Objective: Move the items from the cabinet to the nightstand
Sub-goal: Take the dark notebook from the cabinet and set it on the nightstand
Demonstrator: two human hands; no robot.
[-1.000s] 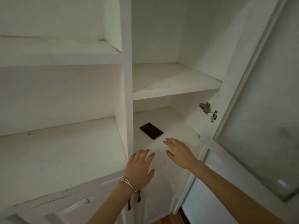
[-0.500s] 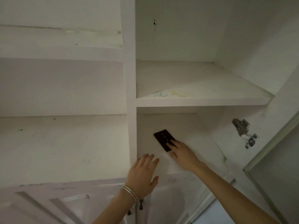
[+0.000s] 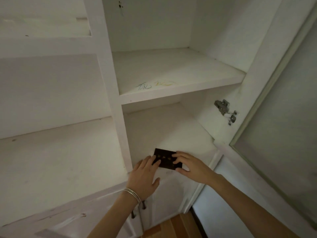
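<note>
A dark flat rectangular item (image 3: 165,158) with small light marks lies near the front edge of the cabinet's lower right shelf (image 3: 171,131). My right hand (image 3: 191,165) has its fingers on the item's right part and its thumb at the near edge, pinching it. My left hand (image 3: 144,176), with thin bangles at the wrist, touches the item's left edge with straight fingertips. The nightstand is out of view.
The frosted glass door (image 3: 283,100) stands open at the right, its metal hinge (image 3: 224,109) just inside. The shelf above (image 3: 188,69) carries crayon scribbles. A wider white shelf (image 3: 60,160) lies to the left. Below are shut doors with dark handles (image 3: 143,205) and wooden floor (image 3: 171,227).
The item has slid from the shelf's middle to its front edge under my right hand. My left hand has come forward to touch its left side.
</note>
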